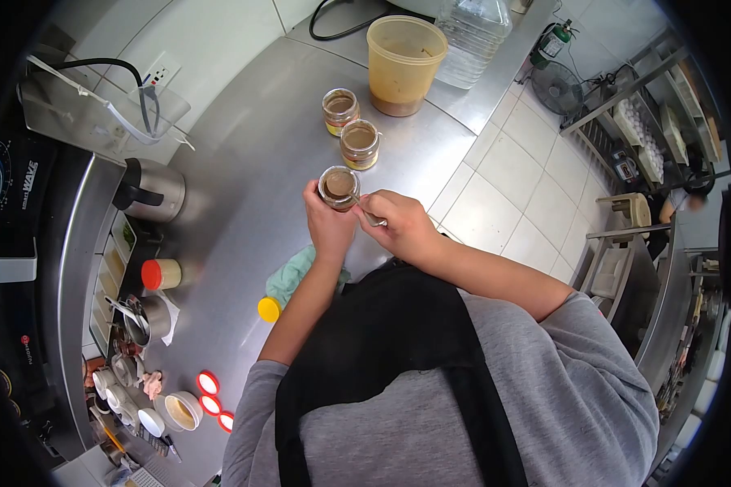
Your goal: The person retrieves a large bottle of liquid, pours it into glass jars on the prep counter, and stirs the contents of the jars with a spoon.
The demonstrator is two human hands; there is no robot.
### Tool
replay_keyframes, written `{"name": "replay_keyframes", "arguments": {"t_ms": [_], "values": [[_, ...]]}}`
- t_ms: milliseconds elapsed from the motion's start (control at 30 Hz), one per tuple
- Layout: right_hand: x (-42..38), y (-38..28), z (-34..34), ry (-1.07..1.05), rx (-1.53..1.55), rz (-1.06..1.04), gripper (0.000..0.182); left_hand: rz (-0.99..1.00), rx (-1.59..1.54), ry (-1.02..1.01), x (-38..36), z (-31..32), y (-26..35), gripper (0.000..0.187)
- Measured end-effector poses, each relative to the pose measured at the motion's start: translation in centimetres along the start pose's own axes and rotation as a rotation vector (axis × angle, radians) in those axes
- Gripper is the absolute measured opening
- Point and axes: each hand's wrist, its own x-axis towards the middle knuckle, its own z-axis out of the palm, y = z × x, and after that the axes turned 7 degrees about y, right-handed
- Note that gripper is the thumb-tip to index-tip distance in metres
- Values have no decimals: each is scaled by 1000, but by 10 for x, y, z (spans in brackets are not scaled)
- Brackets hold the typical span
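Jar (339, 187) in hand, we hold it just above the steel table (252, 162), close in front of our chest, its open mouth turned up toward the camera and its long axis roughly upright, tilted a little toward us. Our left hand (326, 223) wraps it from below and from the near side, fingers pressed around the glass so the grip is closed firmly on it. Our right hand (398, 227) sits just beside it on the right, pinching a spoon (364, 213) whose handle runs from that hand up and leftward, the bowl end reaching into the jar's mouth; it seems to rest on the brown filling, though the view is too small for us to be sure it touches. So the jar lies to the left of the right-hand grip, and the left hand is the nearer one, already on it. Farther along the table stand two more filled jars (350, 127), side by side and apart from ours, and beyond them a large yellowish tub (404, 65) next to a clear water bottle (473, 36). A green cloth (288, 276) lies by our left forearm, with a yellow lid (269, 309) touching its near edge.
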Motion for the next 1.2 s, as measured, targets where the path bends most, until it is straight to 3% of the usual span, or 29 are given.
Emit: {"name": "replay_keyframes", "arguments": {"t_ms": [167, 300, 367, 467, 600, 767, 900, 967, 1200], "values": [[0, 2, -1, -1, 55, -2, 19, 52, -25, -6, 0, 2, -11, 83], [12, 7, -9, -75, 175, 187, 15, 31, -106, -36, 1, 1, -8, 85], [23, 14, -11, -102, 227, 261, 13, 227, -12, 38, 3, 0, -10, 85], [43, 23, -14, -337, 226, 313, 9, 201, -18, 10, 3, -1, -9, 83], [38, 32, -4, -359, 219, 134, 8, 172, -25, -3, 3, -3, -5, 83], [27, 27, 8, -157, 148, 106, 10, 60, -107, -56, 2, -1, -7, 87], [23, 22, 7, -115, 94, 121, 10, 77, -92, -71, 2, -3, -3, 92], [26, 13, -1, -200, 200, 430, 12, 84, -90, -92, 2, -5, -1, 97], [8, 17, 2, 30, 506, 508, 17, 86, -97, -86, 2, -3, -4, 96]]}}
